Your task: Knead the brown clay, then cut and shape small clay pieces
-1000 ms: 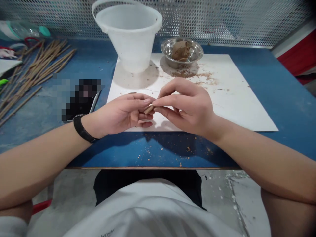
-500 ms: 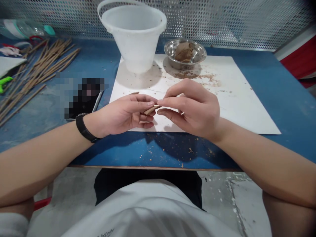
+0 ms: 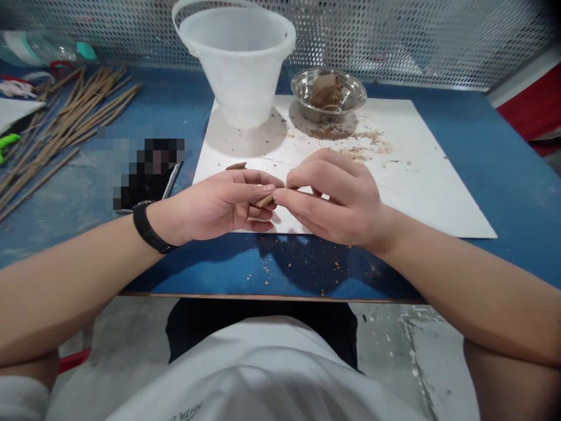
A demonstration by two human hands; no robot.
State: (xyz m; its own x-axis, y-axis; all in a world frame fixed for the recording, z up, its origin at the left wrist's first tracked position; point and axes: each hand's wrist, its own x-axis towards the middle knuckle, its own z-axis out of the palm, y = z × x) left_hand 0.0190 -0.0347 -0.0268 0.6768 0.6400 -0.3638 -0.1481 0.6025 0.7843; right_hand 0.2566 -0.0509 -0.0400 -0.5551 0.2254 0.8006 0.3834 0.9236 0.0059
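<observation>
Between the thumb and fingers of my left hand [image 3: 223, 202] is a small piece of brown clay [image 3: 264, 201], slim and mostly covered by the fingers. My right hand [image 3: 335, 196] meets it from the right, its thumb and index finger closed at the piece's end. Both hands are just above the front of a white board [image 3: 438, 193]. Behind my left hand another brown bit [image 3: 236, 166] shows; its lower part is hidden. A larger lump of brown clay [image 3: 328, 90] sits in a steel bowl [image 3: 302, 105] at the back of the board.
A white bucket [image 3: 245, 76] stands left of the bowl. Thin brown sticks [image 3: 74, 117] lie in a pile at the left, near a phone [image 3: 149, 175] and a plastic bottle [image 3: 48, 49]. Crumbs dot the board and blue table [image 3: 210, 269]. A perforated metal screen [image 3: 394, 41] runs behind.
My right hand has shifted slightly left and down, and its thumb and fingers have closed in on the clay piece. My left hand has stayed nearly in place.
</observation>
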